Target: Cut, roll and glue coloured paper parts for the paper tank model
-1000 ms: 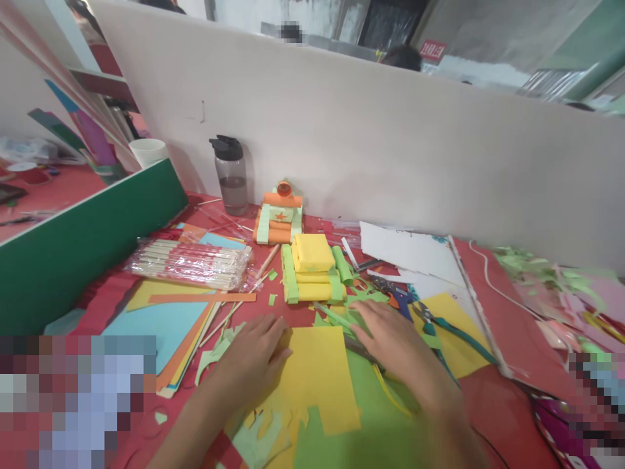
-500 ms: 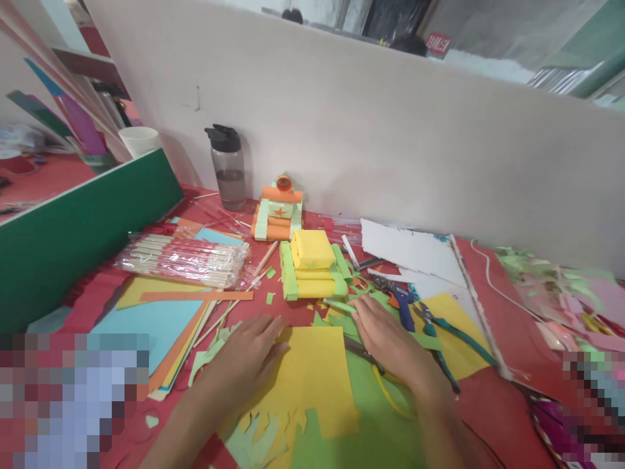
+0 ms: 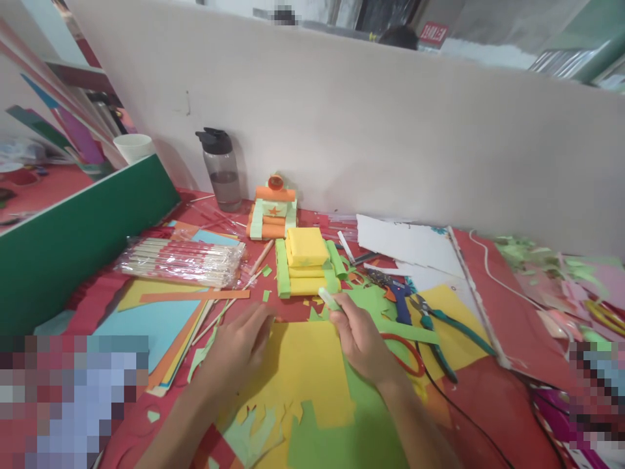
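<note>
My right hand (image 3: 359,335) is closed on a pale green paper tube (image 3: 329,299), whose whitish end points up and left past the thumb. At the upper left corner of a yellow paper sheet (image 3: 303,365) rests my left hand (image 3: 244,342), its fingers loosely bent and holding nothing that I can see. The sheet has a ragged cut lower edge and overlaps green paper (image 3: 336,446). Just beyond both hands stands a yellow and green paper tank model (image 3: 307,264). Red-handled scissors (image 3: 410,355) lie partly hidden beside my right wrist.
An orange paper tank (image 3: 273,212) and a water bottle (image 3: 222,172) stand by the wall. Packed sticks (image 3: 183,260) and coloured sheets (image 3: 146,322) lie left. A blue glue gun (image 3: 401,301), teal-handled pliers (image 3: 439,342) and white board (image 3: 410,244) lie right.
My right hand has turned and lifted the tube, which now points more towards the upper left. My left hand has shifted slightly left with its fingers more bent. The red scissor handle now shows.
</note>
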{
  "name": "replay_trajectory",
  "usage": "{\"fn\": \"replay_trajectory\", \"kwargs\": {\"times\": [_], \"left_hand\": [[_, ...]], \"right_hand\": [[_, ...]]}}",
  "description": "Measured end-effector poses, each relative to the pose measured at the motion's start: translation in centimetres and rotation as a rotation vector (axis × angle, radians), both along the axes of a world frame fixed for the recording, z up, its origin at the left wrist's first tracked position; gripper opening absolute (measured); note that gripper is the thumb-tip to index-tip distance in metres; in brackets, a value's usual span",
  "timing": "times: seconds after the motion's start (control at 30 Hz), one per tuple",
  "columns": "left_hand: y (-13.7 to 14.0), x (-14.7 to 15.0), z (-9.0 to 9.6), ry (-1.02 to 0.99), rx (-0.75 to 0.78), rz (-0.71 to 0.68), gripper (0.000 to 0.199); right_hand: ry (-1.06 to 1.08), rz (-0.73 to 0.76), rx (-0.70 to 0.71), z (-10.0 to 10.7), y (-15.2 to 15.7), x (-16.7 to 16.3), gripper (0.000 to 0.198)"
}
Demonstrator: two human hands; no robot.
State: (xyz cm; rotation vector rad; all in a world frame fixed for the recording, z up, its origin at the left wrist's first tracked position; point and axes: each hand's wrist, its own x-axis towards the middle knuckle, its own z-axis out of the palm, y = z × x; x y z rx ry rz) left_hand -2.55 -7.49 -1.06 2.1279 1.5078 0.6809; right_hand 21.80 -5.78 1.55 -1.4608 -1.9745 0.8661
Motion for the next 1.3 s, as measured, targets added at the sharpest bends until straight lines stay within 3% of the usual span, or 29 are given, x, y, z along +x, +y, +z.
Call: {"fn": "replay_trajectory", "kwargs": {"times": [0.13,0.23,0.4,0.53,0.7,0.8,0.93,1.3], "left_hand": [[-0.5,1.0,0.4,0.03,-0.004,-0.141,0.021],[-0.6,1.3,0.6,0.017,0.017,-0.161,0.021],[-0.4,1.1,0.8,-0.011,-0.037,-0.077,0.021],[-0.3,0.9,0.8,-0.025,-0.017,-0.059,0.021],[-0.6,1.0,1.1,-0.087,-0.028,-0.001,0.027],[-0.6,0.8,0.9,-0.106,-0.005,-0.061,0.029],[-0.4,0.4,0.3,-0.111,0.047,-0.155,0.024],[-0.4,0.4,0.2,-0.171,0.054,-0.11,0.021]], "right_hand": [[0.163,-0.025,-0.041,-0.3,0.0,-1.3,0.031],[0.238,0.006,-0.096,-0.6,0.3,-2.2,0.032],[0.091,0.13,0.07,-1.0,0.2,-3.3,0.023],[-0.049,0.134,0.194,-1.3,0.0,-3.7,0.023],[-0.316,0.162,0.186,-0.9,0.0,-3.7,0.026],[-0.398,0.207,0.171,-0.5,-0.2,-3.8,0.026],[-0.449,0.252,0.156,-0.3,-0.5,-4.0,0.024],[-0.411,0.268,0.216,-1.1,-0.5,-4.3,0.018]]}}
